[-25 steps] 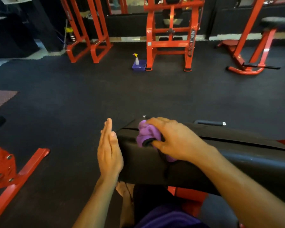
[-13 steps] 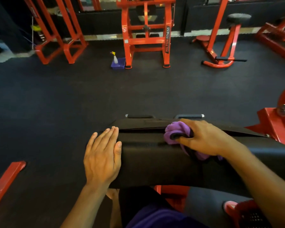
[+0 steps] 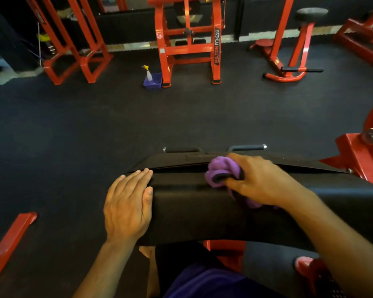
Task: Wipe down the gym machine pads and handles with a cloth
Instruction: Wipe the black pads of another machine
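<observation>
1. Purple, plush and bunched, the cloth [image 3: 223, 172] sits on the upper edge of the black vinyl machine pad [image 3: 194, 203], gripped by the right hand [image 3: 261, 181] with fingers curled round it.
2. Left hand [image 3: 128, 205] lies flat at the pad's left end, fingers straight, steadying it.
3. Wiping the pad looks underway; the two foam-gripped handles [image 3: 246, 147] just beyond it seem next, needing the cloth wrapped round each bar.
4. Red steel frames stand on dark rubber flooring; a spray bottle [image 3: 148, 73] waits well apart.
</observation>
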A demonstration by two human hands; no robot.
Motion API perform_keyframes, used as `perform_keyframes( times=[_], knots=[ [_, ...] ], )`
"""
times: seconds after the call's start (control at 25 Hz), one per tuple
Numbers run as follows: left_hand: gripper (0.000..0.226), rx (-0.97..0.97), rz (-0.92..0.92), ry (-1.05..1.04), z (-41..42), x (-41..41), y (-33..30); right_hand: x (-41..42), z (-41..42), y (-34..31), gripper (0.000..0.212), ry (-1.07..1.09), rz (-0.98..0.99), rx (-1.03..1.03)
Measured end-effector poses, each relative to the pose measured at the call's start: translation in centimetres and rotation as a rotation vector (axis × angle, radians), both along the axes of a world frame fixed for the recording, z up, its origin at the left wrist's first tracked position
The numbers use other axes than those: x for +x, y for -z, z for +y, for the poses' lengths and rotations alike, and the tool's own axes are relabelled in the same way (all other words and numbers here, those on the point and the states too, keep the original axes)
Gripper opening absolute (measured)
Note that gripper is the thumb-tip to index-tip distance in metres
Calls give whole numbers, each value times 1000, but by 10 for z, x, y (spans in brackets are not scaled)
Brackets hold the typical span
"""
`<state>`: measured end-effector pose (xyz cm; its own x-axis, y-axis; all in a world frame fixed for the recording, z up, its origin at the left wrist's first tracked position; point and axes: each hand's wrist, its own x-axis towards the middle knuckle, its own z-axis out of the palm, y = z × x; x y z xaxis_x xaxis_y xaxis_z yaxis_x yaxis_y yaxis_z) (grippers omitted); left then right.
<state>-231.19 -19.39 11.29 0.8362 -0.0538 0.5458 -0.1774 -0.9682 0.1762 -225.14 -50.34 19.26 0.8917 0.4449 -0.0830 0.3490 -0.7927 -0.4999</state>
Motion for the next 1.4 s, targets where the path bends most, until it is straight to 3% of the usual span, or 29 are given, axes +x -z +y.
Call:
perform_keyframes(
  times=[0.2,0.28,0.4,0.56,0.68,0.76,0.88,1.0,1.12,1.2,1.28,1.4],
  knots=[
    [54,32,100,33,2,1,-6,6,27,5,27,-48,-88,1],
    [58,51,173,78,5,1,-14,5,20,-2,28,-95,-22,80],
    [58,59,301,270,3,11,-36,2,-53,-28,35,-55,-54,126],
    [59,146,495,526,-37,40,-63,-18,-129,-37,26,54,38,109],
    [56,162,669,528,-69,54,-74,-19,-91,-14,21,60,25,2],
    [62,156,764,497,-73,56,-75,-12,-46,0,29,28,-114,-32],
    [71,121,780,454,-70,55,-69,-1,-12,10,40,37,-212,-74],
    [82,107,794,455,-63,57,-59,-17,-49,7,42,54,-177,-39],
    [78,110,780,475,-57,62,-47,-37,-121,-1,38,272,-189,-40],
    [77,117,771,460,-55,62,-43,-37,-136,-2,49,378,-216,-87],
    [78,117,761,465,-57,60,-45,-27,-104,4,61,348,-231,-134],
    [73,108,774,445,-57,61,-45,-18,-30,16,50,178,-277,-139]
  ],
)
